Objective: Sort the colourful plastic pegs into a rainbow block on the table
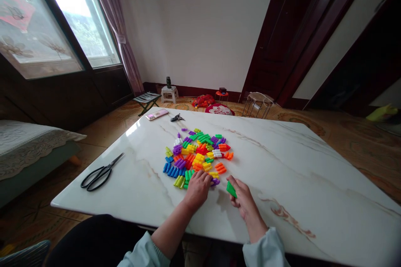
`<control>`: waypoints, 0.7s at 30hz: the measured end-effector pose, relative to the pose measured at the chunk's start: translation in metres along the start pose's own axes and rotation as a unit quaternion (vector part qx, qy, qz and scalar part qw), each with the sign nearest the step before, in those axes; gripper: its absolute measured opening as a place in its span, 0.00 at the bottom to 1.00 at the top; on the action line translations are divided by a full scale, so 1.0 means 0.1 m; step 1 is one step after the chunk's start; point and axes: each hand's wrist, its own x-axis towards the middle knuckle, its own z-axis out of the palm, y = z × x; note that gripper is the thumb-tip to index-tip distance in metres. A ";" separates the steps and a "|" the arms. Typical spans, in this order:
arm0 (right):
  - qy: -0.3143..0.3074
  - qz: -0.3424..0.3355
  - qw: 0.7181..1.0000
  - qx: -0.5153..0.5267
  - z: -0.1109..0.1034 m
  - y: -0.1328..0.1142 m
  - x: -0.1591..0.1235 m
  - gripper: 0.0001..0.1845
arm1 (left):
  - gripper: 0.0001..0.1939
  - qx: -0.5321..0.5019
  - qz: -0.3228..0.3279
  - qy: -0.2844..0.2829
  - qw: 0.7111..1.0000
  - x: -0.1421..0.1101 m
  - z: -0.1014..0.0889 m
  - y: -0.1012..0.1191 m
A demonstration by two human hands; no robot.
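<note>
My left hand (198,187) rests at the near edge of a pile of colourful plastic building blocks (199,158), its fingers curled downward. A purple block (215,182) shows right beside its fingertips, which are partly hidden, so what they grip cannot be made out. Just to the right, my right hand (242,198) is closed around a green block (231,189), held between thumb and fingers above the table. The pile mixes green, yellow, orange, red, blue, purple and white pieces, many shaped like joined short tubes. Several orange blocks (220,168) lie at its right side.
The white marble-patterned table (282,167) carries black-handled scissors (102,173) at the left. A pink phone (157,114) and keys (177,117) lie at its far edge. Beyond it stand a white stool (169,94), a folding stool (147,99) and a round stool (258,102).
</note>
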 end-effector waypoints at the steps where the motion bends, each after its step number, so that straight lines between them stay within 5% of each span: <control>1: 0.023 -0.021 1.000 0.000 -0.02 0.01 0.00 0.31 | 0.10 0.006 0.000 0.004 1.000 0.00 0.01 -0.01; 7: 0.103 -0.193 0.967 -0.131 -0.17 0.10 0.15 0.26 | 0.21 0.037 -0.004 0.075 0.997 -0.04 0.01 0.03; 14: 0.127 -0.298 0.885 -0.333 -0.34 0.16 0.31 0.16 | 0.36 0.037 0.009 0.014 0.999 -0.10 -0.12 0.02; 21: 0.182 -0.287 0.897 -0.282 -0.34 -0.21 1.00 0.22 | 0.39 0.078 -0.029 0.041 0.996 -0.10 0.02 -0.08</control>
